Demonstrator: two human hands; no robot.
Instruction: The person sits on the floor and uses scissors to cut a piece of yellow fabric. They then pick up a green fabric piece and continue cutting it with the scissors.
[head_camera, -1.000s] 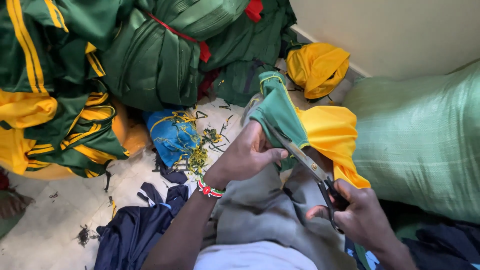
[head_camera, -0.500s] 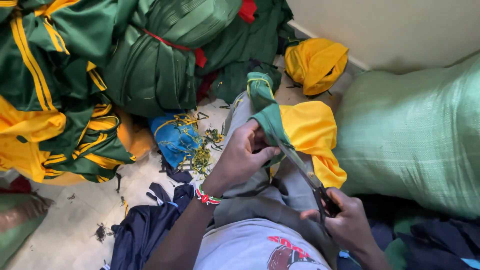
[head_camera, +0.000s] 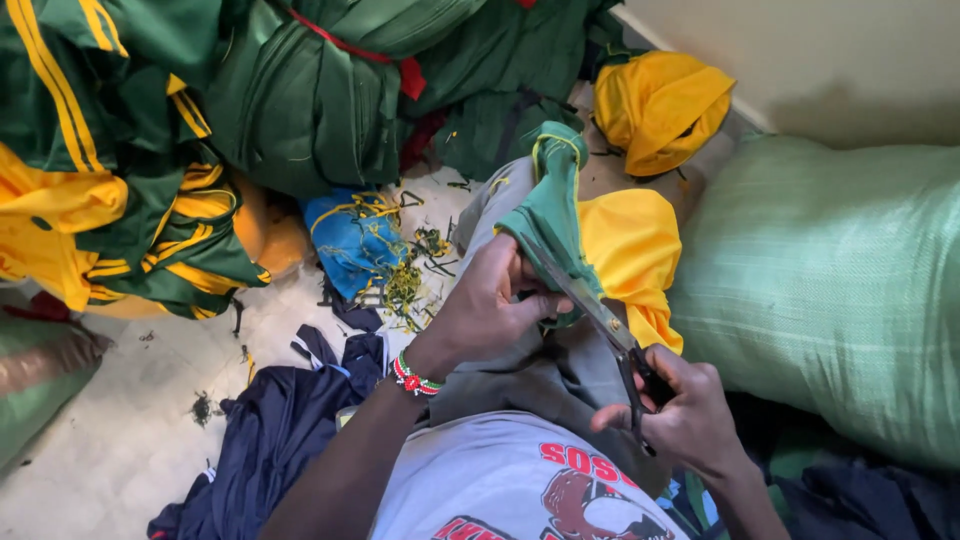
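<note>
Beaded wristband (head_camera: 414, 377) red/green/white on left wrist, grey tee (head_camera: 500, 480) w/ red print, grey trousers (head_camera: 540, 375)

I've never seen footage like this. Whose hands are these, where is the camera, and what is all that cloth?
There is no machine here: a person wears a camera on the head, so the one picture looks down at their own lap and two bare hands. The left hand, with a beaded wristband, pinches a green and yellow garment draped over the knee. The right hand works a pair of scissors, blades laid against the green cloth. Around them on the floor lie bundles of green and yellow clothing, a dark blue garment, thread scraps and a large pale green sack.
</note>
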